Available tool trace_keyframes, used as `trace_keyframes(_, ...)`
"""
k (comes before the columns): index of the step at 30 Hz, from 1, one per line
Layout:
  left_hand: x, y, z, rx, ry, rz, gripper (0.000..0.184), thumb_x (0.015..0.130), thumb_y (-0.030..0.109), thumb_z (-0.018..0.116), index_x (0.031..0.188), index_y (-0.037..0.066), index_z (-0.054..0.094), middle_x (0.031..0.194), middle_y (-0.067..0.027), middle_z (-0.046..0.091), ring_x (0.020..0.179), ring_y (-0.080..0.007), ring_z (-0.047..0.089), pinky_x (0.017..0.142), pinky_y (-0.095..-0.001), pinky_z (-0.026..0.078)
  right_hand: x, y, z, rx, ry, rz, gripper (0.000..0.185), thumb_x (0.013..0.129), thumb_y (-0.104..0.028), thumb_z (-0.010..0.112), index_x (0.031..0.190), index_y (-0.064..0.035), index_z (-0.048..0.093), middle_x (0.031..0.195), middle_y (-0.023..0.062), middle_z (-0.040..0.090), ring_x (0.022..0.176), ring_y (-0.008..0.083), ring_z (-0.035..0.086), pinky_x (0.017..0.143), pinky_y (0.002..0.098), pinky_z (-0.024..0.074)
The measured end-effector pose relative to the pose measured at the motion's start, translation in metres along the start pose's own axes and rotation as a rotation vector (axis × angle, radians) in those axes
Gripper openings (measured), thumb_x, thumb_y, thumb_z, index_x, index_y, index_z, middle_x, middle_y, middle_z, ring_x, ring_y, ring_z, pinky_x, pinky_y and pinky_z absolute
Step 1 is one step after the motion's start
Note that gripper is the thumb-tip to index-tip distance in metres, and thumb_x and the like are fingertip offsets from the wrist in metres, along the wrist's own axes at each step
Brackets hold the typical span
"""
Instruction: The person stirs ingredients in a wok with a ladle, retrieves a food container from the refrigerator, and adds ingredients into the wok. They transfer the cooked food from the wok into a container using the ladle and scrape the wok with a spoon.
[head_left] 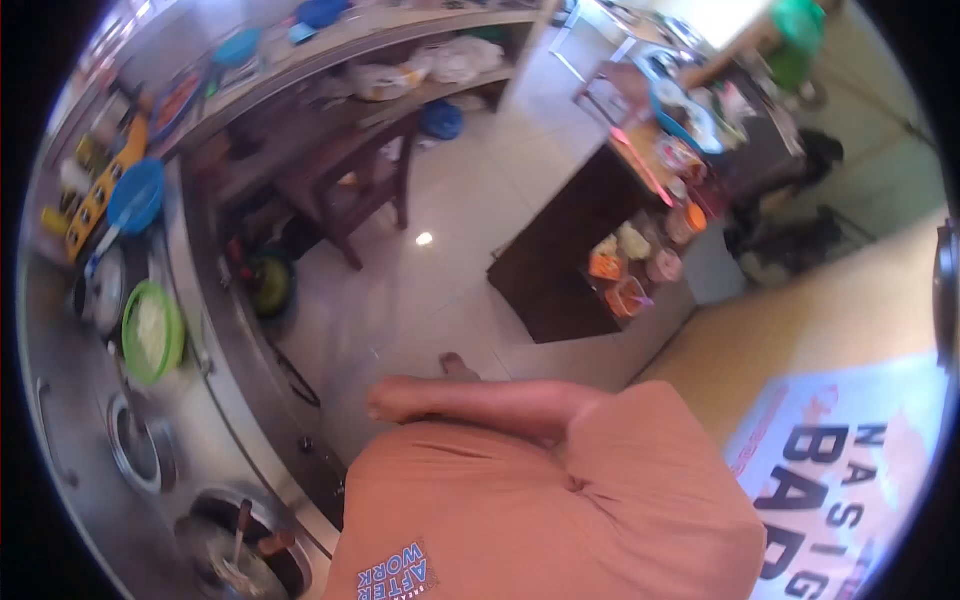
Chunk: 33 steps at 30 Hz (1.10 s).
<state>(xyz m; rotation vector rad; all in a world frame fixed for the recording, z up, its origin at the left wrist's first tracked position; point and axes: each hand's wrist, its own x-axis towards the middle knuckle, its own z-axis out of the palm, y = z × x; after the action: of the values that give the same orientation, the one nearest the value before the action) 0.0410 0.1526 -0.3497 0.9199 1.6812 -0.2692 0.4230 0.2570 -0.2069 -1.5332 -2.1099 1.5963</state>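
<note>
Right hand (pixel 392 400): one, in front of orange shirt (pixel 560 510), above tiled floor (pixel 440 270); blurred, grip cannot be told. Left hand: out of view. Pan (pixel 205 528): one, set in stainless-steel tabletop (pixel 222 425), wooden-handled utensil (pixel 244 517) leaning inside. Round metal pot (pixel 162 465): beside pan. Green plastic basin (pixel 177 335): white contents, farther along.

The only view looks from the wearer's head, facing forward and steeply down through a wide, round lens that bows straight edges and leaves the corners black. The wearer's orange cloth T-shirt (pixel 540 500) looms nearest, bottom centre, the bare right hand (pixel 397 400) just beyond. A long grey steel worktop (pixel 217 425) runs close along the left; the pale glossy tiled floor (pixel 465 215) lies farther off, mid-frame.
</note>
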Motion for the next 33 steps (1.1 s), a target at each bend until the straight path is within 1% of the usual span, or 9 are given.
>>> trace_keyframes(1, 0.007, 0.014, -0.001, 0.041, -0.019, 0.005, 0.051, 0.093, 0.019, 0.057, 0.139, 0.009, 0.040, 0.121, -0.0140, 0.062, 0.110, -0.0246, 0.059, 0.085, -0.0372, 0.051, -0.029, 0.045, 0.021, 0.207, 0.146, 0.072, 0.029, 0.085, -0.028, 0.056, 0.084, -0.0024, 0.070, 0.080, 0.0218, 0.066, 0.075, 0.0374, 0.064, 0.070, 0.0480, 0.0490)
trace_keyframes(2, 0.015, 0.025, -0.001, 0.088, -0.042, 0.012, 0.052, 0.093, 0.019, 0.058, 0.140, 0.008, 0.040, 0.121, -0.0143, 0.062, 0.110, -0.0246, 0.059, 0.085, -0.0371, 0.051, -0.058, 0.083, 0.042, 0.269, 0.258, 0.095, 0.028, 0.082, -0.026, 0.056, 0.083, -0.0013, 0.070, 0.081, 0.0219, 0.066, 0.075, 0.0364, 0.064, 0.070, 0.0477, 0.0483)
trace_keyframes(11, 0.017, 0.169, 0.110, 0.281, -0.165, 0.158, 0.060, 0.091, 0.015, 0.060, 0.145, 0.008, 0.035, 0.122, -0.0163, 0.062, 0.110, -0.0247, 0.060, 0.084, -0.0362, 0.052, -0.287, 0.259, 0.132, 0.459, 0.540, 0.588, 0.021, 0.077, -0.028, 0.071, 0.086, -0.0100, 0.075, 0.086, 0.0078, 0.073, 0.079, 0.0178, 0.067, 0.073, 0.0338, 0.0521)
trace_keyframes(19, -0.104, 0.273, 0.321, 0.124, -0.389, 0.248, 0.066, 0.091, 0.016, 0.060, 0.149, 0.009, 0.029, 0.135, -0.0204, 0.052, 0.124, -0.0269, 0.050, 0.095, -0.0353, 0.047, -0.495, 0.426, 0.162, 0.436, 0.634, 0.997, 0.021, 0.078, -0.028, 0.069, 0.087, -0.0099, 0.075, 0.087, 0.0109, 0.072, 0.081, 0.0223, 0.068, 0.074, 0.0354, 0.0529)
trace_keyframes(22, -0.081, 0.270, 0.362, 0.164, -0.578, 0.325, 0.067, 0.092, 0.017, 0.060, 0.150, 0.010, 0.028, 0.140, -0.0195, 0.048, 0.126, -0.0284, 0.049, 0.098, -0.0355, 0.045, -0.576, 0.453, 0.188, 0.485, 0.956, 1.157, 0.028, 0.082, -0.030, 0.068, 0.097, -0.0070, 0.072, 0.089, 0.0125, 0.072, 0.080, 0.0224, 0.068, 0.072, 0.0367, 0.0528)
trace_keyframes(25, -0.086, 0.309, 0.393, 0.510, -0.743, 0.215, 0.069, 0.091, 0.031, 0.059, 0.151, 0.016, 0.028, 0.139, -0.0155, 0.050, 0.124, -0.0306, 0.050, 0.097, -0.0406, 0.045, -0.634, 0.402, 0.171, 0.836, 1.273, 1.144, 0.034, 0.090, -0.030, 0.063, 0.109, -0.0031, 0.068, 0.102, 0.0087, 0.070, 0.089, 0.0191, 0.064, 0.079, 0.0336, 0.0503)
trace_keyframes(26, -0.093, 0.327, 0.404, 0.633, -0.782, 0.199, 0.069, 0.091, 0.036, 0.057, 0.151, 0.018, 0.027, 0.138, -0.0142, 0.051, 0.123, -0.0307, 0.051, 0.095, -0.0423, 0.047, -0.644, 0.426, 0.193, 0.739, 1.306, 1.170, 0.031, 0.090, -0.027, 0.063, 0.113, -0.0060, 0.065, 0.096, 0.0060, 0.069, 0.082, 0.0173, 0.063, 0.071, 0.0319, 0.0505)
trace_keyframes(28, -0.123, 0.375, 0.430, 1.062, -0.883, 0.256, 0.066, 0.091, 0.041, 0.052, 0.150, 0.019, 0.031, 0.137, -0.0145, 0.052, 0.119, -0.0310, 0.053, 0.090, -0.0459, 0.049, -0.669, 0.446, 0.224, 1.147, 1.369, 1.126, 0.034, 0.090, -0.022, 0.064, 0.121, -0.0101, 0.059, 0.081, 0.0009, 0.060, 0.068, 0.0094, 0.055, 0.052, 0.0245, 0.0427)
trace_keyframes(33, -0.204, 0.438, 0.526, 0.870, -0.892, 0.431, 0.055, 0.093, 0.035, 0.045, 0.144, 0.016, 0.041, 0.133, -0.0162, 0.055, 0.116, -0.0311, 0.055, 0.090, -0.0458, 0.050, -0.762, 0.531, 0.214, 1.227, 1.668, 0.979, 0.049, 0.092, -0.022, 0.060, 0.137, -0.0112, 0.046, 0.093, 0.0044, 0.059, 0.073, 0.0132, 0.056, 0.052, 0.0262, 0.0427)
